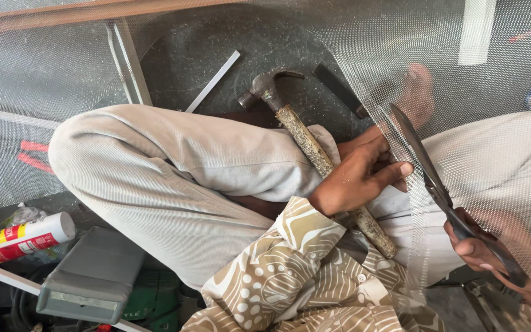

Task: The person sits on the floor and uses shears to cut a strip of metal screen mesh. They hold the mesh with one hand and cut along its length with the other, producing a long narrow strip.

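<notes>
The person sits on the floor point(216, 55) with knees folded, a sheet of fine grey wire mesh point(493, 92) draped over the right leg and running up toward the far right corner of the view. The right hand point(480, 249) is wrapped around the handles of a pair of dark scissors point(428, 169), fingers point(471, 237) curled tight about them, partly veiled by the mesh. The blades point up and away, and they lie along the cut edge of the mesh; how far apart they stand cannot be told. The left hand point(361, 175) sits just beside the blades, its fingers point(394, 169) pinching the free edge of the mesh near the cutting line, thumb stretched out toward the scissors.

A claw hammer point(305, 138) with a worn, speckled handle lies slanted across the lap, its head resting on the floor and its handle passing under the left wrist (the hand itself does not grip it). A thin pale metal strip point(213, 81) lies on the floor beyond the left knee. Toward the near left corner rest a white, red and yellow sealant tube point(23, 238) and a grey plastic case point(93, 273).
</notes>
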